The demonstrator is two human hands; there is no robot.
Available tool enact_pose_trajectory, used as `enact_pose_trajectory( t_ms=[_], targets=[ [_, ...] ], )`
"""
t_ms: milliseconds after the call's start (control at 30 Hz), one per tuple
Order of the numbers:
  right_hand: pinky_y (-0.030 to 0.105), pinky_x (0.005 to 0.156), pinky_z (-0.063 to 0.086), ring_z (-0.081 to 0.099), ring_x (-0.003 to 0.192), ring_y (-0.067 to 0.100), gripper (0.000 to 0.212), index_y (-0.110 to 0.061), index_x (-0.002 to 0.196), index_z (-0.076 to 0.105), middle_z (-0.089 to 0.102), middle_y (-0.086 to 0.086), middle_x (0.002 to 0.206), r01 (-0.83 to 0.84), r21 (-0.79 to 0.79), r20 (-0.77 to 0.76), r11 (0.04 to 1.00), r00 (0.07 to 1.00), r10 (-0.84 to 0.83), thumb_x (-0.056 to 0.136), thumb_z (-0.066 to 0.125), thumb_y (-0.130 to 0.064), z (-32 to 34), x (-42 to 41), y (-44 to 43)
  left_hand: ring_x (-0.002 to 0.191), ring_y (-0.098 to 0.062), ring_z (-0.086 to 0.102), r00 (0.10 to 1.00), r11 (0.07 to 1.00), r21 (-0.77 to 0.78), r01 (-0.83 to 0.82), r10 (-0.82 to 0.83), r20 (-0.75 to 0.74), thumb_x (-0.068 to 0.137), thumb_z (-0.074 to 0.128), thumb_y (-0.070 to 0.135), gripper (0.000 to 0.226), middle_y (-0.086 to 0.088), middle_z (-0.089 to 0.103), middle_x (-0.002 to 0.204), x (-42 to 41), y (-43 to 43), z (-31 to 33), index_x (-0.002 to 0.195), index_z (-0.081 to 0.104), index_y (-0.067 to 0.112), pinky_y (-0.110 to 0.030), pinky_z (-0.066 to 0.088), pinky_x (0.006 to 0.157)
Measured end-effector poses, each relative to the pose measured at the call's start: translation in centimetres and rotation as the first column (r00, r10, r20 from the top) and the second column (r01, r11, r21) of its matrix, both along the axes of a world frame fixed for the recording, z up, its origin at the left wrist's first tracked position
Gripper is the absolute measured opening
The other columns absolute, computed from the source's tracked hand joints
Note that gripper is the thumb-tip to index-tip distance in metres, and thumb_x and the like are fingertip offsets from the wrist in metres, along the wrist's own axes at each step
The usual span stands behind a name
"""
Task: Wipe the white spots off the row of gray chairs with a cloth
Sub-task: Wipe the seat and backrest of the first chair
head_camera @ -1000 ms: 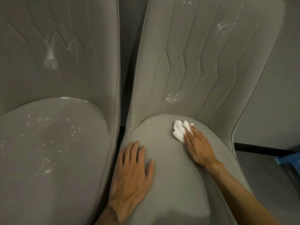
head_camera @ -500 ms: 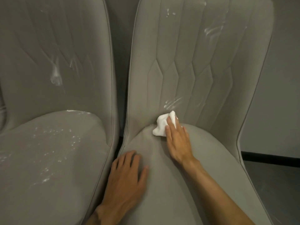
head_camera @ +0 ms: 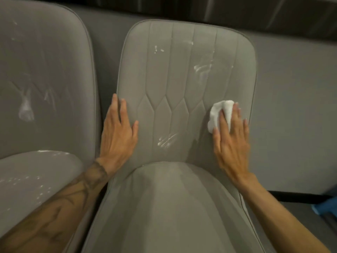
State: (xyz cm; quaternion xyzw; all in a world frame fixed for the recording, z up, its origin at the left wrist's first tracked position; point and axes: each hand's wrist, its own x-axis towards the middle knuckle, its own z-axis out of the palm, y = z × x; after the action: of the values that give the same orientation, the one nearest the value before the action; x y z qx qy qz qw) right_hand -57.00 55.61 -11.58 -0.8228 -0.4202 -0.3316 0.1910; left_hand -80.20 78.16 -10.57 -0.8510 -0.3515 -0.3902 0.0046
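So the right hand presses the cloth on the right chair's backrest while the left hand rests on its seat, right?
Not quite: the head view shows the left hand flat on the left edge of the backrest, not on the seat. The right hand does press the cloth on that backrest.

On the backrest [head_camera: 182, 84], the cloth [head_camera: 217, 115] sits right, under the right hand [head_camera: 231, 143]; the left hand [head_camera: 118, 134] lies on its left edge; another chair [head_camera: 45, 79] stands to its left.
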Motion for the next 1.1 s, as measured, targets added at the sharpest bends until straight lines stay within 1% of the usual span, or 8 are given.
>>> enact_pose_trajectory(
  t_ms=[100, 300, 433, 567, 700, 833, 900, 1100],
  targets=[
    [0.052, 0.131, 0.011, 0.0, 0.162, 0.031, 0.061, -0.013, 0.166, 0.017, 0.002, 0.016, 0.174, 0.03, -0.168, 0.114, 0.985, 0.993, -0.011, 0.111, 0.03, -0.036, -1.7, 1.7, 0.6, 0.154, -0.043, 0.028, 0.999, 0.996, 0.092, -0.006, 0.002, 0.046, 0.107, 0.051, 0.032, 0.072, -0.022, 0.016, 0.171, 2.5, 1.8, 2.9, 0.162, 0.02, -0.003, -0.048, 0.026, 0.127],
    [0.052, 0.131, 0.012, 0.009, 0.162, 0.035, 0.06, -0.011, 0.164, 0.024, 0.005, 0.018, 0.174, -0.01, -0.227, 0.182, 0.974, 0.982, 0.053, 0.109, 0.035, -0.034, -8.1, 1.2, 0.0, 0.155, -0.04, 0.026, 0.992, 0.987, 0.152, -0.051, 0.033, 0.121, 0.111, 0.038, 0.048, 0.073, -0.015, 0.007, 0.175, 4.9, 4.0, 4.5, 0.167, 0.008, 0.011, -0.048, 0.029, 0.125],
    [0.05, 0.131, 0.01, 0.01, 0.162, 0.032, 0.056, -0.011, 0.163, 0.029, 0.009, 0.018, 0.173, 0.035, -0.081, 0.239, 0.996, 0.971, -0.015, 0.111, 0.037, -0.03, -2.5, 3.0, 3.3, 0.149, -0.039, 0.033, 0.981, 0.98, 0.193, -0.047, 0.009, 0.195, 0.112, 0.035, 0.048, 0.069, -0.011, 0.009, 0.175, 5.3, 4.8, 3.6, 0.168, 0.009, 0.015, -0.047, 0.036, 0.121],
    [0.053, 0.131, 0.01, 0.003, 0.162, 0.031, 0.058, -0.012, 0.166, 0.017, 0.005, 0.021, 0.173, 0.065, 0.091, 0.226, 0.994, 0.97, -0.084, 0.114, 0.03, -0.034, 5.5, 5.4, 6.9, 0.143, -0.039, 0.038, 0.972, 0.973, 0.223, -0.058, 0.003, 0.236, 0.112, 0.033, 0.044, 0.065, -0.008, 0.01, 0.175, 5.6, 5.5, 2.9, 0.168, 0.01, 0.017, -0.048, 0.041, 0.115],
    [0.055, 0.131, 0.012, 0.002, 0.162, 0.036, 0.062, -0.009, 0.166, 0.013, 0.002, 0.023, 0.172, 0.083, 0.067, 0.187, 0.994, 0.978, -0.095, 0.113, 0.034, -0.033, 0.7, 3.3, 6.0, 0.143, -0.041, 0.039, 0.967, 0.974, 0.222, -0.039, -0.02, 0.255, 0.112, 0.033, 0.042, 0.064, -0.006, 0.009, 0.175, 5.8, 5.9, 2.7, 0.168, 0.01, 0.019, -0.051, 0.045, 0.112],
    [0.055, 0.13, 0.014, 0.01, 0.161, 0.037, 0.058, -0.01, 0.162, 0.032, 0.011, 0.025, 0.171, 0.069, -0.083, 0.273, 0.994, 0.961, -0.044, 0.111, 0.041, -0.035, -1.0, 3.5, 3.4, 0.14, -0.043, 0.039, 0.969, 0.974, 0.223, -0.037, -0.02, 0.248, 0.112, 0.032, 0.041, 0.064, -0.008, 0.009, 0.175, 5.8, 6.0, 2.5, 0.168, 0.01, 0.018, -0.056, 0.047, 0.109],
    [0.054, 0.13, 0.013, 0.012, 0.161, 0.037, 0.054, -0.009, 0.159, 0.037, 0.013, 0.026, 0.17, 0.113, -0.014, 0.31, 0.993, 0.945, -0.103, 0.112, 0.039, -0.034, 2.5, 4.8, 4.5, 0.14, -0.043, 0.039, 0.968, 0.975, 0.218, -0.04, -0.016, 0.251, 0.112, 0.03, 0.042, 0.065, -0.008, 0.009, 0.175, 5.9, 6.0, 2.5, 0.168, 0.009, 0.018, -0.056, 0.047, 0.107],
    [0.053, 0.131, 0.009, 0.002, 0.161, 0.04, 0.059, -0.006, 0.164, 0.019, 0.005, 0.027, 0.171, 0.143, 0.223, 0.263, 0.964, 0.944, -0.201, 0.113, 0.033, -0.031, 8.9, 7.1, 6.3, 0.138, -0.042, 0.041, 0.966, 0.97, 0.239, -0.05, -0.014, 0.258, 0.113, 0.03, 0.041, 0.064, -0.007, 0.009, 0.175, 6.0, 6.1, 2.3, 0.168, 0.009, 0.017, -0.056, 0.052, 0.099]
  ],
)
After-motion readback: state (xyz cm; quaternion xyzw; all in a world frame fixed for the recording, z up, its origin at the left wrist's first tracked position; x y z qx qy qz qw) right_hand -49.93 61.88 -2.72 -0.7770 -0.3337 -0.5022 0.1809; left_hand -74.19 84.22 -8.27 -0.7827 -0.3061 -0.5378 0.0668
